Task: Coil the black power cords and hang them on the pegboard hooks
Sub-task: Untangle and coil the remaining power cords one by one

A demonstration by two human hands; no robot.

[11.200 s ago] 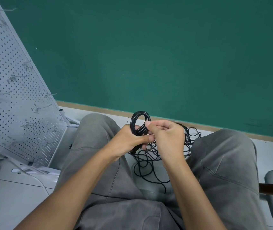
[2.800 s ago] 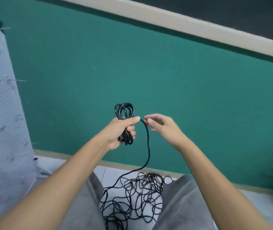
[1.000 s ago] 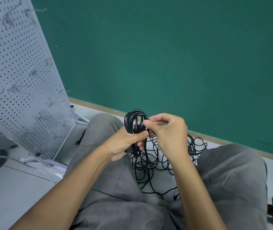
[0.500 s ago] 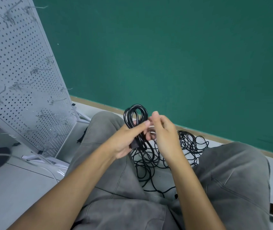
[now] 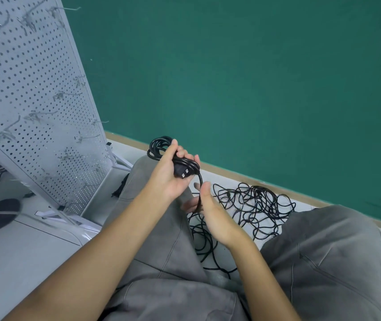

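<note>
Left hand [image 5: 170,179] clamped round coiled power cord [image 5: 161,147] at knee height, right hand [image 5: 210,212] pinching its trailing strand above floor tangle [image 5: 254,205]; likely snag there, yanking coil loose.

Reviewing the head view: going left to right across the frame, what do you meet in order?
White perforated metal pegboard → black coiled power cord bundle gripped in the left hand → right hand holding the trailing cord → loose tangle of black cord on the floor → right knee in grey trousers.
</note>
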